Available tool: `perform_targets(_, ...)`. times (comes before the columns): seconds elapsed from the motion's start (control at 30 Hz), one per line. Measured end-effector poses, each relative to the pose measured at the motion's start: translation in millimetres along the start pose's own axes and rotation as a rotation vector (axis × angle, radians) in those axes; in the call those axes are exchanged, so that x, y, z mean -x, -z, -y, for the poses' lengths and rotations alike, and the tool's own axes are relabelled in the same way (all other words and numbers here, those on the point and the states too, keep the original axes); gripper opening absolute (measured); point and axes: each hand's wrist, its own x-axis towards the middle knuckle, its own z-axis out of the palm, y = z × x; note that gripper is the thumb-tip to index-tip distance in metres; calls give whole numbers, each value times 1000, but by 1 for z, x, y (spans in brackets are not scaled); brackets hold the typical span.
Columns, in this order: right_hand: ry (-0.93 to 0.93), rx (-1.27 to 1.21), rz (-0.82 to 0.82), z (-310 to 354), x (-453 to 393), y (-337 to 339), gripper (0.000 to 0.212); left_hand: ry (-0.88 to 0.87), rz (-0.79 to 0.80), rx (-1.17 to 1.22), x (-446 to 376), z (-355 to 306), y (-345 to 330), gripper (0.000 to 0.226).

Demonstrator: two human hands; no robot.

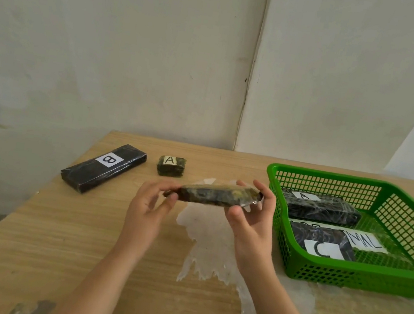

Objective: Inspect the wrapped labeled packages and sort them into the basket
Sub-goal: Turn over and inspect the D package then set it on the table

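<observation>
Both hands hold a flat dark package in shiny film (214,194) above the table's middle, seen edge-on, its label hidden. My left hand (149,207) pinches its left end; my right hand (254,216) grips its right end. On the table to the left lie a long black package labelled B (103,167) and a small dark block labelled A (171,166). The green plastic basket (343,278) at the right holds a black package labelled A (321,208) and another labelled C (324,244).
A white paper strip with handwriting (367,242) lies on the basket floor. The wooden table (55,242) has a pale, peeled patch (212,242) under my hands. White walls rise right behind the table's far edge. The floor drops off to the left.
</observation>
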Motion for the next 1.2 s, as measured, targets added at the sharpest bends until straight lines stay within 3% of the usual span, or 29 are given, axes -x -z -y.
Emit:
perform_targets(0.03,36,73,-25,-1,1,-1,76,-66,11,-195,2,0,-4,17)
perform_targets(0.1,80,173,-33,-3,3,-3,76,-181,93,-337,9,-4,-15,29)
perform_targets(0.23,100,189,127,-3,5,-6,72,-279,195,-203,21,-4,-32,50)
perform_targets(0.33,12,54,121,-3,3,-4,69,-271,206,-78,19,-5,-27,46)
perform_targets(0.43,-3,75,133,1,2,-5,69,-263,218,-1,17,-7,-21,45)
perform_targets(0.6,72,102,108,0,5,-5,49,-206,346,26,23,-10,-28,69)
perform_targets(0.73,88,162,160,-3,9,-10,46,-185,241,49,22,-14,-25,53)
perform_targets(0.83,109,264,163,-7,7,-12,44,-118,121,373,15,-15,-17,44)
perform_targets(0.9,42,285,50,-5,4,-10,45,-71,88,608,11,-15,-10,42)
perform_targets(0.97,-89,266,-30,0,3,-5,60,-9,103,755,8,-20,-6,54)
perform_targets(1.07,-282,-5,-17,0,-1,-2,76,137,137,905,8,-24,-4,75)
perform_targets(1.13,-317,-94,7,-1,-1,-4,65,185,166,915,7,-23,-2,76)
perform_targets(1.2,-307,-106,6,-1,-1,-4,39,192,202,937,6,-21,0,74)
